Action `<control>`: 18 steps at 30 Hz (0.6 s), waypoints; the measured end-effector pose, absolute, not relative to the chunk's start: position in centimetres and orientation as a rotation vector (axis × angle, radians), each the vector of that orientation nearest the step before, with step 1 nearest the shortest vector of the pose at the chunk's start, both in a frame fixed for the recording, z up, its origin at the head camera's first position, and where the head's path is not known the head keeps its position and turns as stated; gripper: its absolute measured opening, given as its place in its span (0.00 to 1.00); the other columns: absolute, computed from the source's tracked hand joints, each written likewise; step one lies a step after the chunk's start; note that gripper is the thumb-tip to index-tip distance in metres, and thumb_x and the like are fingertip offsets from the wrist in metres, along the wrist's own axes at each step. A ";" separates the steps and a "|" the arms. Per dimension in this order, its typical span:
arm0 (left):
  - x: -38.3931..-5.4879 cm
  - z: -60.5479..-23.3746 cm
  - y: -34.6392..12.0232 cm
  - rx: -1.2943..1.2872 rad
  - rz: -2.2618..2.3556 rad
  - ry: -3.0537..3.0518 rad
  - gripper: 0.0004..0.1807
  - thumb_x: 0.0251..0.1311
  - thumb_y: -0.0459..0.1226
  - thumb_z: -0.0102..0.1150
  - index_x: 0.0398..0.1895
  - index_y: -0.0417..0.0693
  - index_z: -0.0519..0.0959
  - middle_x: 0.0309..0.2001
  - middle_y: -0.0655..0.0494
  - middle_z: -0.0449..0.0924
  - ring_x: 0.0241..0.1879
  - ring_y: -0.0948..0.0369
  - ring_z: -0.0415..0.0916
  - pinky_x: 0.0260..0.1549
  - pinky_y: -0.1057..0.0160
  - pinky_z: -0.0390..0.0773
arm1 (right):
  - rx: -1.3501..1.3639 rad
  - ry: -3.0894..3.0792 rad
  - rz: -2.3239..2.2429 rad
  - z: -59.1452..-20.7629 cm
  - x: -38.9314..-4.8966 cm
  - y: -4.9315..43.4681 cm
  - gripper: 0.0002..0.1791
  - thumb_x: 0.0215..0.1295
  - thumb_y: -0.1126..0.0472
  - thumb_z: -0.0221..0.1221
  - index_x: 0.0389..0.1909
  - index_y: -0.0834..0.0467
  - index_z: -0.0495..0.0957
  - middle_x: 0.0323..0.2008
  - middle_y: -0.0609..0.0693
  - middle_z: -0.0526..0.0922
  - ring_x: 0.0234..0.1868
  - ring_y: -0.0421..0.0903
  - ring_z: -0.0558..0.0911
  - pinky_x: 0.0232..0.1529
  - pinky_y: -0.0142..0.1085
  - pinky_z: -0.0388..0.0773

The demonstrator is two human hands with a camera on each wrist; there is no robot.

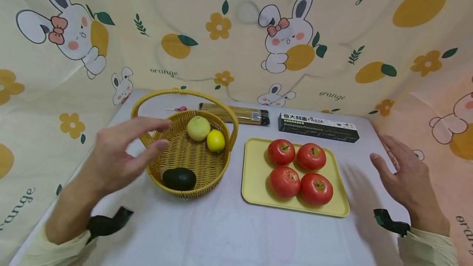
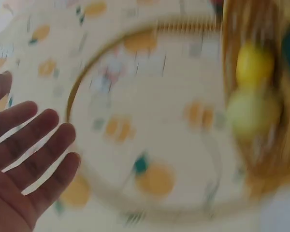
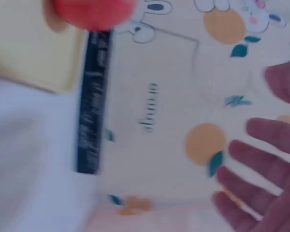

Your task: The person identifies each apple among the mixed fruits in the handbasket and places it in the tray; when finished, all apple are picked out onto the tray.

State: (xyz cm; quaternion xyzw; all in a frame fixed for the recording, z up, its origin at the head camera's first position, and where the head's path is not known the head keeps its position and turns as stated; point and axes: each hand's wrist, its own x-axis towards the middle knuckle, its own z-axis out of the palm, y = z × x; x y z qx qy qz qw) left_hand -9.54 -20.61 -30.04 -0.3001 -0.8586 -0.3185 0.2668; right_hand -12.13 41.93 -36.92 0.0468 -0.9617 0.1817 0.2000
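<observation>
My left hand (image 1: 120, 153) hovers at the left side of a yellow wicker basket (image 1: 207, 182), thumb and fingers apart and holding nothing. Inside the basket lie a pale green round fruit (image 1: 198, 128), a yellow lemon (image 1: 216, 141) and a dark avocado (image 1: 179, 179). The basket's arched handle (image 1: 184, 92) stands upright. To the right, my right hand (image 1: 408, 175) is raised beside a pale yellow tray (image 1: 255, 194), its fingers spread and holding nothing. Several red tomatoes (image 1: 283, 182) sit together on that tray. In the left wrist view the basket and fruit are blurred.
A black pasta box (image 1: 318, 128) lies behind the tray. Behind the basket is a clear pack of noodles (image 1: 244, 115), with a pink lollipop (image 1: 180, 108) to its left. A patterned cloth (image 1: 229, 32) hangs around the white table (image 1: 221, 233).
</observation>
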 end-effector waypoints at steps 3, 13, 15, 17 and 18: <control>-9.2 -27.5 -24.1 -0.629 -0.662 -2.278 0.28 0.78 0.55 0.63 0.62 0.41 0.87 0.53 0.41 0.92 0.53 0.42 0.88 0.65 0.86 0.65 | 0.196 -2.520 0.374 -34.0 -12.0 42.0 0.36 0.83 0.42 0.53 0.83 0.56 0.67 0.81 0.66 0.68 0.79 0.73 0.68 0.84 0.61 0.61; -12.2 -24.8 -29.9 -0.233 -0.221 -2.289 0.54 0.75 0.75 0.26 0.83 0.43 0.68 0.76 0.30 0.71 0.77 0.33 0.65 0.85 0.41 0.57 | 0.294 -2.303 0.155 -29.2 -14.1 42.5 0.54 0.77 0.22 0.35 0.85 0.59 0.60 0.87 0.63 0.55 0.87 0.69 0.53 0.88 0.64 0.42; -12.9 -25.3 -30.4 -0.180 -0.143 -2.375 0.51 0.76 0.71 0.27 0.86 0.45 0.62 0.81 0.31 0.64 0.81 0.34 0.59 0.86 0.37 0.52 | 0.288 -2.409 0.116 -30.5 -14.4 42.6 0.56 0.77 0.20 0.32 0.88 0.59 0.54 0.89 0.63 0.47 0.89 0.69 0.47 0.88 0.66 0.37; -13.5 -26.3 -30.9 -0.134 -0.067 -2.474 0.48 0.77 0.66 0.31 0.88 0.44 0.56 0.84 0.32 0.57 0.84 0.33 0.52 0.85 0.32 0.51 | 0.283 -2.518 0.099 -32.3 -14.9 42.9 0.56 0.77 0.21 0.31 0.89 0.58 0.48 0.90 0.63 0.41 0.89 0.70 0.43 0.87 0.67 0.31; -13.7 -26.9 -31.1 -0.118 -0.046 -2.517 0.47 0.77 0.63 0.33 0.89 0.44 0.54 0.85 0.32 0.54 0.85 0.33 0.49 0.84 0.30 0.50 | 0.283 -2.571 0.105 -33.3 -15.1 43.1 0.55 0.78 0.22 0.33 0.90 0.57 0.46 0.90 0.64 0.39 0.89 0.69 0.40 0.87 0.67 0.29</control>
